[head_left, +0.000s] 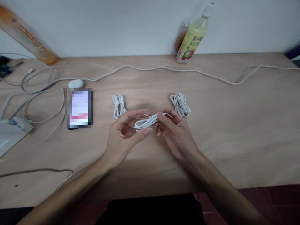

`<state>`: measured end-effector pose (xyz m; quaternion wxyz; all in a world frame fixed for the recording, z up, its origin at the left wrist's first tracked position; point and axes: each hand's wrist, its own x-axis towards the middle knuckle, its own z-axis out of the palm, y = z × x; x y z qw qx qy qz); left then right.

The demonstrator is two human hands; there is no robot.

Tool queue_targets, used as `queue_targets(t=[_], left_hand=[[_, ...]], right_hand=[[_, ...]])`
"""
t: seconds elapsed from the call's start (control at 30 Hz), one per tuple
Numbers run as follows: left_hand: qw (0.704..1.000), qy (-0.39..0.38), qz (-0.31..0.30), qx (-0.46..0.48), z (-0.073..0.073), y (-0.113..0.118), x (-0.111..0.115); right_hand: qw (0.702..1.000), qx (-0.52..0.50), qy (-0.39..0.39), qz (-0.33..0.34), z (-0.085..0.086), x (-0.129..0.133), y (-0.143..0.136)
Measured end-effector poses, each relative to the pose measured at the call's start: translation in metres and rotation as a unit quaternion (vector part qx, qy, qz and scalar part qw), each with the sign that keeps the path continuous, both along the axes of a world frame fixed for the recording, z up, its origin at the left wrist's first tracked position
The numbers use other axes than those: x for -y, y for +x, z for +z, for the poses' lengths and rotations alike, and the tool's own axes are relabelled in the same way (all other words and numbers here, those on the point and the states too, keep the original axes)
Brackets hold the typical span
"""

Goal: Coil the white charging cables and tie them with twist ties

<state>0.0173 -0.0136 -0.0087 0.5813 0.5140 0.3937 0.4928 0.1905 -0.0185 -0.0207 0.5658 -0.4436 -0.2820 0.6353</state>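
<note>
A coiled white cable (146, 122), bound at its middle with a thin tie, is held above the table in front of me. My right hand (174, 128) pinches its right end between thumb and fingers. Loosely curved around the left end is my left hand (125, 131), its thumb along the lower side and its fingers behind and above. Beyond my left fingers lie bundled white cables (119, 106) on the table. A second group of bundled white cables (180, 104) lies just past my right hand.
A phone (80, 108) with a blurred screen and a white earbud case (76, 83) lie left. Loose cables (44, 90) and a power strip (14, 134) are farther left. A long white cable (161, 67) crosses the back, near a yellow-green bottle (193, 40) and an orange bottle (30, 39).
</note>
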Motion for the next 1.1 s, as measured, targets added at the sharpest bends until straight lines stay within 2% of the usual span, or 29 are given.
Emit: queue_targets(t=[0.2,0.33,0.47,0.57,0.7,0.9,1.1], left_hand=[[0.997,-0.001,0.055,-0.047,-0.003,0.001,-0.001],[0.997,-0.006,0.057,-0.044,-0.001,0.001,-0.001],[0.999,-0.030,0.023,-0.030,0.004,0.001,0.001],[0.998,-0.051,0.009,-0.030,0.006,0.002,0.003],[0.998,-0.045,-0.011,-0.030,0.004,0.002,0.005],[0.998,-0.006,-0.018,-0.054,0.001,0.001,0.004],[0.988,0.050,-0.014,-0.148,-0.001,-0.001,0.007]], right_hand=[[1.000,-0.003,0.004,0.015,0.000,0.002,-0.004],[0.994,0.090,0.065,-0.006,0.000,0.006,-0.006],[0.948,0.279,0.150,-0.008,0.003,0.011,-0.006],[0.919,0.356,0.172,0.000,0.004,0.012,-0.005],[0.922,0.358,0.147,0.014,0.000,0.010,-0.005],[0.943,0.304,0.099,0.088,-0.002,0.007,-0.002],[0.924,0.368,0.090,0.053,-0.001,0.008,-0.004]])
